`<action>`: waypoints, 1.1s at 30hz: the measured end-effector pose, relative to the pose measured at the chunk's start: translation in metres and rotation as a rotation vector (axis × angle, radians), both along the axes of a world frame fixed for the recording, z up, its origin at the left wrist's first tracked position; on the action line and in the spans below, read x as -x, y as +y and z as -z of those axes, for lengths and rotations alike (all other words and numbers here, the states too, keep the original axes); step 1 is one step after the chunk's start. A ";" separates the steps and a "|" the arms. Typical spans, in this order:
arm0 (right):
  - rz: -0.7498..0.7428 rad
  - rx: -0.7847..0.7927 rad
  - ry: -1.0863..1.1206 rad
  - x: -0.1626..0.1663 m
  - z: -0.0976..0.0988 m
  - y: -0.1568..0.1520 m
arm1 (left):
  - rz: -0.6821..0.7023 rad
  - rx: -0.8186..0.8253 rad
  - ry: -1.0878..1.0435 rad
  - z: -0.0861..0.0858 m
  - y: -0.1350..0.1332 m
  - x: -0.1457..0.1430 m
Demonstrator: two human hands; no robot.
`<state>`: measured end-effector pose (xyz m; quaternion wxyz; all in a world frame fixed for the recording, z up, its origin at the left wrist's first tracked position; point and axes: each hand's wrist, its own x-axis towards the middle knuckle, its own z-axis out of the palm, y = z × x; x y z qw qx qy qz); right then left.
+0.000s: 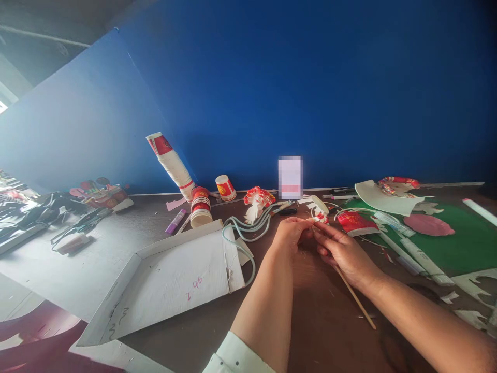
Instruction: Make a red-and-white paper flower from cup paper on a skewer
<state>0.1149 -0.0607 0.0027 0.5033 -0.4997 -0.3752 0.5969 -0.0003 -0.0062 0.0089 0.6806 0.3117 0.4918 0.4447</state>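
Just above my fingertips is a cut paper cup piece (320, 206), white with red, with strips spread from it. My left hand (292, 231) is closed, its thumb and fingertips pinching the lower edge of this piece. My right hand (341, 251) meets it there, fingers bent and also at the paper. A thin wooden stick (356, 299) runs out from under my right hand toward the front of the table; its upper end is hidden by the fingers. Just right of my hands lies a red cut cup piece (356, 223).
A shallow white cardboard box (174, 274) lies at left. Behind it are a leaning stack of paper cups (173, 166), a single cup (225, 187), a red-white paper flower (259, 198) and a coiled cable (248, 228). Paper scraps and a green sheet (466, 238) lie at right.
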 end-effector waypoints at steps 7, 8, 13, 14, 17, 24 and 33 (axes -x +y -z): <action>0.006 0.021 0.093 -0.001 0.005 0.005 | 0.039 -0.020 -0.069 0.002 -0.001 0.002; 0.008 0.021 0.095 -0.001 0.005 0.005 | 0.043 -0.021 -0.067 0.002 -0.001 0.003; -0.002 0.010 0.086 -0.002 0.003 0.007 | 0.046 -0.010 -0.107 -0.001 -0.002 0.004; -0.001 0.010 0.087 -0.002 0.002 0.007 | 0.040 -0.002 -0.114 -0.002 -0.002 0.005; 0.015 0.018 0.093 -0.003 0.001 0.007 | 0.029 0.003 -0.133 -0.004 -0.003 0.005; 0.003 0.011 0.039 -0.004 0.003 0.006 | 0.065 0.013 -0.030 -0.004 -0.003 0.005; -0.027 -0.059 -0.148 -0.007 0.007 0.004 | 0.059 0.026 0.048 0.000 0.000 0.001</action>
